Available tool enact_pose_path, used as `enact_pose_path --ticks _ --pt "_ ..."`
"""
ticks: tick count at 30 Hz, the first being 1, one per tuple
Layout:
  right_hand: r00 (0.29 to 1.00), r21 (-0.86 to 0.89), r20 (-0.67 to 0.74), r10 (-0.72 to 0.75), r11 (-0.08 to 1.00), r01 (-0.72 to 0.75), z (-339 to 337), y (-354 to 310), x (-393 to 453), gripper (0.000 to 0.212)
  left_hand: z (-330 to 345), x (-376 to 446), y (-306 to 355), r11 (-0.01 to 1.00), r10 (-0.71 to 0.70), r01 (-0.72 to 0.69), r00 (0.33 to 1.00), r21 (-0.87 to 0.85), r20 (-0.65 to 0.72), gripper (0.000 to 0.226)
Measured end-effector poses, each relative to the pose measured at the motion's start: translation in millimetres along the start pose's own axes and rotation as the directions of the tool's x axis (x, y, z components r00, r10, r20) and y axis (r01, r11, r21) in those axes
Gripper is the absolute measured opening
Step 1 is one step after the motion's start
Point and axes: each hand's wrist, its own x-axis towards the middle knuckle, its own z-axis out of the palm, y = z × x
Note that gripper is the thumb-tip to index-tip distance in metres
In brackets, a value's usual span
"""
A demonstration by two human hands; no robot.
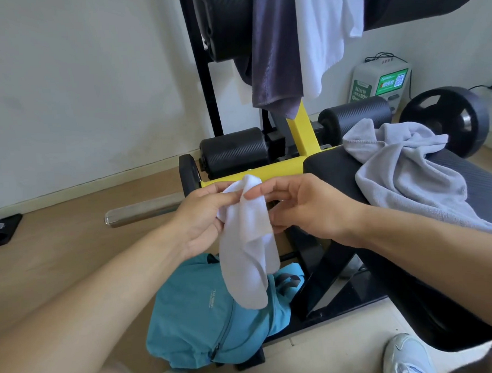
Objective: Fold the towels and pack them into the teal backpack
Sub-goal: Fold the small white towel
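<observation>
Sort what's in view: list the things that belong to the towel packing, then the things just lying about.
Job: white towel held by left hand and right hand; grey towel on bench; dark towel and white hanging towel; teal backpack.

Lying about: weight plate; steel bar; charging station.

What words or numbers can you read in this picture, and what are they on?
"30", then unreadable characters: dark green label on the white box by the wall.
Lighter green label and square code on that box: too blurred.
Small pale print on the teal backpack: too small.
Label on the black object on the floor: unreadable.
</observation>
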Motion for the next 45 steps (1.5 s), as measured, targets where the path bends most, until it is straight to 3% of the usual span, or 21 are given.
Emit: enact_pose_path --ticks 4,11,16,20,26,31,35,45 --pt "0.970 -0.308 -0.195 -0.147 0.948 0.082 3.1 -0.4 0.5 0.009 1.7 -1.2 -0.1 0.999 0.004 -0.001 0.995 -0.032 0.096 0.035" --pt "0.915 -0.520 -0.344 -0.212 0.854 0.002 -6.4 6.4 3.2 0.010 7.9 -3.0 -3.9 0.999 0.033 -0.032 0.996 -0.016 0.083 0.035" --pt "0.907 -0.593 -0.319 -0.275 0.805 0.036 -4.9 4.1 3.2 0.012 10.3 -2.5 -6.0 0.998 0.062 -0.062 0.997 0.000 0.047 0.034" --pt "0.938 -0.541 -0.264 -0.225 0.840 0.049 -0.9 4.2 3.3 0.012 10.4 -1.8 -7.4 0.995 0.104 -0.104 0.994 0.003 -0.020 0.020" --pt "0.968 -0.484 -0.195 -0.157 0.874 0.044 3.7 7.0 5.4 0.011 7.6 -0.3 -8.2 0.986 0.147 -0.133 0.976 0.098 -0.162 0.028" --pt "0.962 -0.357 -0.231 -0.145 0.933 0.055 2.9 5.8 6.2 0.012 14.1 -3.4 -11.4 0.982 0.142 -0.124 0.981 0.139 -0.130 0.022" --pt "0.952 -0.175 -0.302 -0.047 0.984 -0.007 2.6 2.7 5.4 0.023 19.5 -5.7 -13.7 0.982 0.142 -0.131 0.987 0.135 -0.080 0.016" --pt "0.948 -0.081 -0.315 0.045 0.994 -0.074 4.8 -1.0 4.3 0.023 34.8 -14.2 -11.6 0.986 0.168 -0.168 0.985 -0.002 -0.027 0.021"
